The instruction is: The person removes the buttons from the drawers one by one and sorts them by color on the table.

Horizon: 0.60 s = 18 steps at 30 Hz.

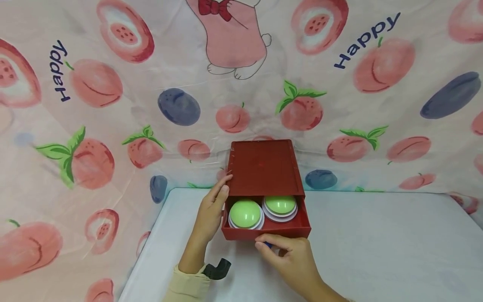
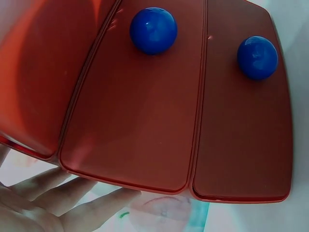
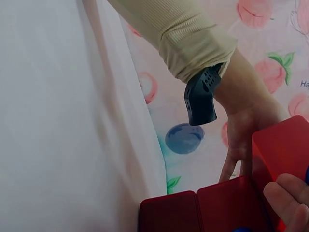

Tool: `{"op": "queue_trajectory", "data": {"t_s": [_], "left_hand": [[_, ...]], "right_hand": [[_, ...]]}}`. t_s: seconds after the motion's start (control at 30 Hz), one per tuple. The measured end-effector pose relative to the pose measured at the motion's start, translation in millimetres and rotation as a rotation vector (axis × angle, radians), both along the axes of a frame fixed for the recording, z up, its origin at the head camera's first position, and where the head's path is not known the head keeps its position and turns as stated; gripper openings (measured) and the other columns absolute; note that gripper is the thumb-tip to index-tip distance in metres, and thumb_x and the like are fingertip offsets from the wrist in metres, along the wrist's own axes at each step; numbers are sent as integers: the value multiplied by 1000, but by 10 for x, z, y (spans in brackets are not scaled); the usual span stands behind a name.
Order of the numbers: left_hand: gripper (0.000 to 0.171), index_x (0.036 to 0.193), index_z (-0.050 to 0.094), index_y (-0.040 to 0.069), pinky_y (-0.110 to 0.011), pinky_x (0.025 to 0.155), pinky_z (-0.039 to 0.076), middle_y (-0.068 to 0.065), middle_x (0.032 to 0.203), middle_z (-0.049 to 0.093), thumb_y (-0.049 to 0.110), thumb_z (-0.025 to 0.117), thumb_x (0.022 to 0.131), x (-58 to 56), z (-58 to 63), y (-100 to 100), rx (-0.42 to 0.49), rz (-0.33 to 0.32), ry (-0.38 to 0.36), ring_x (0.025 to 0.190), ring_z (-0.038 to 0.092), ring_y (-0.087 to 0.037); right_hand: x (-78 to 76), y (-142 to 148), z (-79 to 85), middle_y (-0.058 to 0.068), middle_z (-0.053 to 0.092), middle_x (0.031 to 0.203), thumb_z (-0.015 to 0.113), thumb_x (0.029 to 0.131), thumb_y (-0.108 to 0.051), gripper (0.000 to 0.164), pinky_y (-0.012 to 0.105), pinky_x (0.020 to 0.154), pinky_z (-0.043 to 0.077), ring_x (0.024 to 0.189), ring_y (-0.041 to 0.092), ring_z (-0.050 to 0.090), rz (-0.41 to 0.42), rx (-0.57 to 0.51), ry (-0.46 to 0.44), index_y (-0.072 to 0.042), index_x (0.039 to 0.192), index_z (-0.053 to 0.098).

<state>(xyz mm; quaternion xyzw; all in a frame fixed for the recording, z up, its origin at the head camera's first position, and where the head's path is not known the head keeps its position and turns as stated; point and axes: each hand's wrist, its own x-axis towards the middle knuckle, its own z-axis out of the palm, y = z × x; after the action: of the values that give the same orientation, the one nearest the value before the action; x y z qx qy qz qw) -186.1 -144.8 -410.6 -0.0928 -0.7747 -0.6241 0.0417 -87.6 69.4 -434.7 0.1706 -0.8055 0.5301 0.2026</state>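
A red drawer cabinet [image 1: 264,167] stands against the patterned backdrop, its top drawer [image 1: 241,234] pulled out. Two green-domed round objects with white bases, one at the left [image 1: 245,214] and one at the right [image 1: 280,204], sit inside; the right one is partly under the cabinet top. My right hand [image 1: 292,256] pinches the blue knob [image 1: 268,244] on the drawer front between thumb and fingers. Along the cabinet's left side, my left hand [image 1: 211,207] rests with its fingers extended. Two lower drawer fronts, with a nearer blue knob [image 2: 153,30] and a farther one [image 2: 258,58], appear in the left wrist view.
A white table [image 1: 377,235] lies under the cabinet. Behind and to the left hangs a fruit-printed cloth [image 1: 241,96]. A black wrist camera mount [image 1: 217,269] sticks out from the left wrist beside the beige sleeve [image 1: 187,287].
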Motion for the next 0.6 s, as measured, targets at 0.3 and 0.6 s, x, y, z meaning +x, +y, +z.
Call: {"op": "queue_trajectory", "data": {"t_s": [0.3,0.6], "left_hand": [[40,146,53,43,-34,70,55,4,154,49,49,47,106,-1,0,-16,-17,17,5,121,55,-28],[39,144,53,47,-44,84,60,7,155,48,52,47,106,19,28,-8,-17,9,-1,132,53,-28]], "right_hand": [[37,-14,-44,-14,75,81,87,81,-16,17,17,45,43,53,-3,46,21,-26,33,-25,95,82],[65,-10,-77,-11,76,81,87,81,-12,19,15,46,44,54,-3,48,23,-21,67,-25,95,82]]}}
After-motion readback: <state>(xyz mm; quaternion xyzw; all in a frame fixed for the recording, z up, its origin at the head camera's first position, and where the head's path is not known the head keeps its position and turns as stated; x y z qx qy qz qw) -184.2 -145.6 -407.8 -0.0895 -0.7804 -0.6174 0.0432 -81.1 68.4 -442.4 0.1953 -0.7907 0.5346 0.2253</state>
